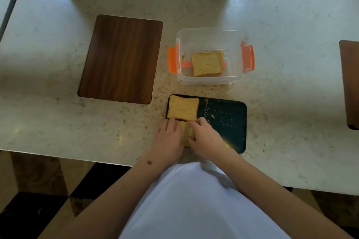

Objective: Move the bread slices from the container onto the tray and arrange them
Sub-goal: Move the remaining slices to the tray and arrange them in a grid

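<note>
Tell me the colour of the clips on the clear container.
Orange clips on the container; the head view shows them.

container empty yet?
No. Bread lies inside the lidless clear container, possibly stacked slices; count unclear.

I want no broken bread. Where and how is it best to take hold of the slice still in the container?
Probably by its two side edges, reaching down through the open top: the bread slice lies flat on the floor of the clear container, walled on all sides.
</note>
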`<state>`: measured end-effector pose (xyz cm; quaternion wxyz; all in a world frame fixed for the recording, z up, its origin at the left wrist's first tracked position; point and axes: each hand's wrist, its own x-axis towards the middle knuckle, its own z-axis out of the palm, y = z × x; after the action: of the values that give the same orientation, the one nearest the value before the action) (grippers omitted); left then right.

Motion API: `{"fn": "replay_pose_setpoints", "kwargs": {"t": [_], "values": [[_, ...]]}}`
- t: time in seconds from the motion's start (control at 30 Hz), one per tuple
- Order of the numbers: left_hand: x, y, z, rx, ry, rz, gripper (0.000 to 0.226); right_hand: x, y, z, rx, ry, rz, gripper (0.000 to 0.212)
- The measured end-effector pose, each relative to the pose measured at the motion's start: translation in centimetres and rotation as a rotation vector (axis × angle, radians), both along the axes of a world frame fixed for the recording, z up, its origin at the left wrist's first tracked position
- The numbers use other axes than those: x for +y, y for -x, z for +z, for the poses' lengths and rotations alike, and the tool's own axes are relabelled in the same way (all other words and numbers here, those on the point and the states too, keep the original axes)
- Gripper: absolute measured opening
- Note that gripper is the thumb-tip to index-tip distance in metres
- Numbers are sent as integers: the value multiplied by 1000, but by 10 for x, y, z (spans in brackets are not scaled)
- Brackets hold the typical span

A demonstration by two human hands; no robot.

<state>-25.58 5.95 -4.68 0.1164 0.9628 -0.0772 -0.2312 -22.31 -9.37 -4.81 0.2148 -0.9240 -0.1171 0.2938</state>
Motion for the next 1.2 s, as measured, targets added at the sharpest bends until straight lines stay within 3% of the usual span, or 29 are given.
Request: {"fn": "replay_pose_setpoints", "kwargs": {"t": [0.1, 0.23, 0.33, 0.4, 0.47, 0.5, 0.53, 0.6, 0.73, 0.83, 0.93, 1.1, 1.2], "values": [[-8, -18, 20, -72, 227, 81, 49, -10, -24, 18, -74, -174, -206, 39], [-28, -65, 62, -316, 622, 295, 34, -24, -82, 58, -256, -425, -475, 23], [-47, -121, 89, -109, 882, 605, 35, -27, -133, 84, -279, -537, -594, 23], [-58, -162, 93, 117, 991, 798, 48, -28, -166, 87, -143, -555, -677, 31], [-68, -197, 92, 200, 968, 879, 58, -27, -195, 81, 86, -534, -765, 33], [-71, -212, 89, 209, 927, 892, 56, -26, -207, 77, 170, -510, -787, 22], [-75, -225, 84, 222, 883, 906, 51, -25, -218, 71, 213, -478, -810, 8], [-80, -243, 73, 265, 798, 923, 44, -23, -234, 58, 255, -361, -848, 3], [-80, -262, 60, 373, 655, 902, 26, -22, -246, 39, 284, -114, -788, 59], [-81, -264, 51, 449, 561, 885, 8, -23, -248, 31, 372, -103, -839, 79], [-80, -264, 38, 427, 525, 940, 18, -24, -248, 26, 399, -120, -869, 84], [-83, -265, 34, 460, 625, 1079, 4, -25, -243, 24, 393, -217, -935, 78], [-82, -263, 34, 467, 702, 1148, 29, -23, -240, 30, 349, -191, -921, 73]]}}
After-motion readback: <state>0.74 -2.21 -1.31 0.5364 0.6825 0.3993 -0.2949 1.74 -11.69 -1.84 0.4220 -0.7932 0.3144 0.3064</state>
